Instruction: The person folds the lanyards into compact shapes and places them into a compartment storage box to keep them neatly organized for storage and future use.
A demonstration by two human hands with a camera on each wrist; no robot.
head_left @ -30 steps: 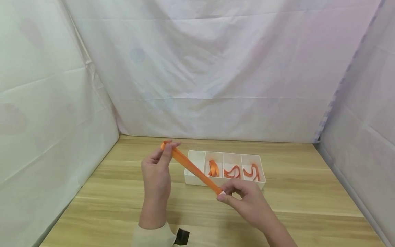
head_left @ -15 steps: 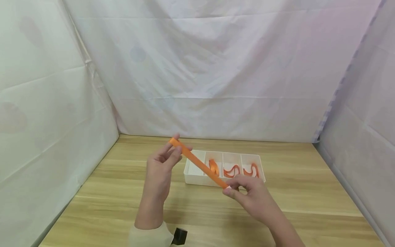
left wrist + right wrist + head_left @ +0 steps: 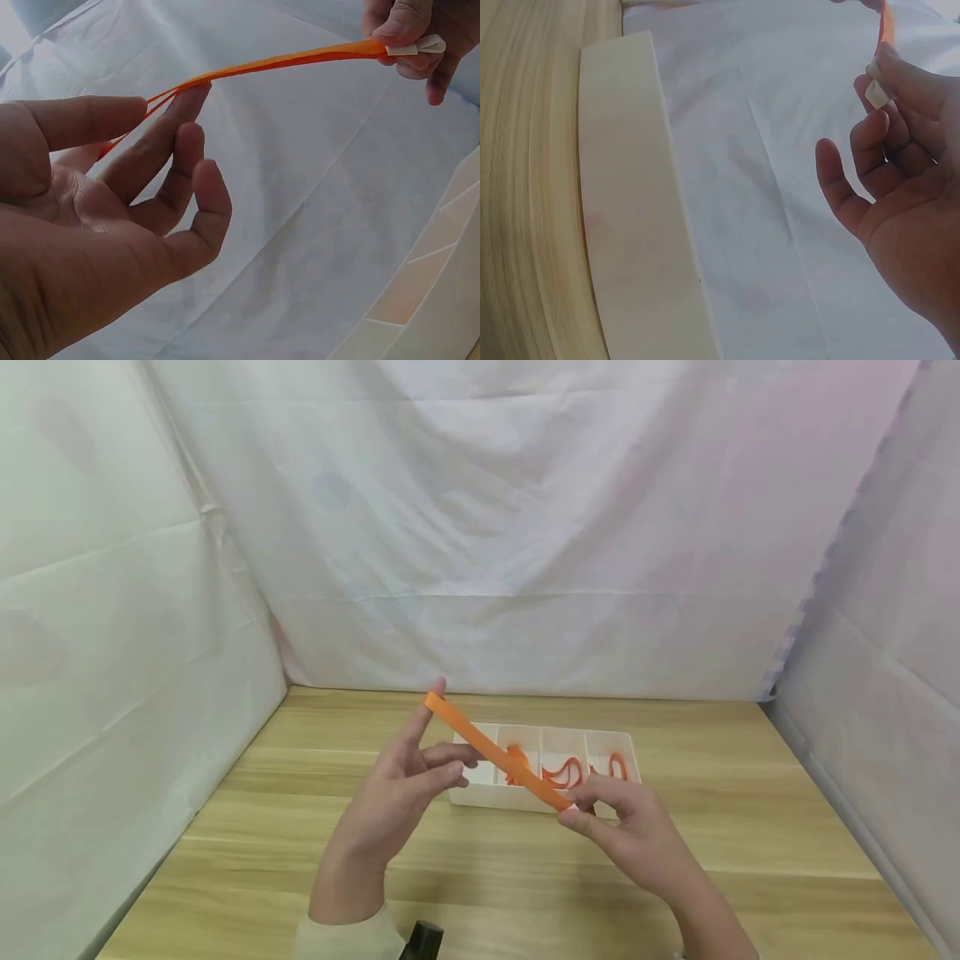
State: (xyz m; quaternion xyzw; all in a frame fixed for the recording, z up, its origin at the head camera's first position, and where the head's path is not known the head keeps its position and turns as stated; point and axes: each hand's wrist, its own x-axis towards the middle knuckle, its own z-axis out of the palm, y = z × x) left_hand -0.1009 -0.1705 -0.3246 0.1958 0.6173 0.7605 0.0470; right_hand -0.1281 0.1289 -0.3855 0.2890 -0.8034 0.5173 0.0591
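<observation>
An orange ribbon loop (image 3: 487, 747) slants down to the right between my two hands, stretched over a white divided box. My right hand (image 3: 637, 839) pinches its lower end between thumb and fingertips, where a folded white tab (image 3: 427, 45) sticks out past the thumb. At the upper end, the loop hangs over the raised index finger of my left hand (image 3: 401, 785). That hand's other fingers and thumb are spread apart. In the left wrist view, two thin strands of the loop part near the left thumb.
The white divided box (image 3: 487, 799) stands on the wooden table (image 3: 247, 827). Orange ribbon pieces lie in its compartments, a curled one (image 3: 562, 774) in the middle right and another (image 3: 617, 767) at the right. A white cloth (image 3: 480, 568) hangs behind, with more cloth on both sides.
My left hand has let go of its pinch on the ribbon and spread its fingers, leaving the loop over the index finger. Both hands have shifted right, the right one slightly upward.
</observation>
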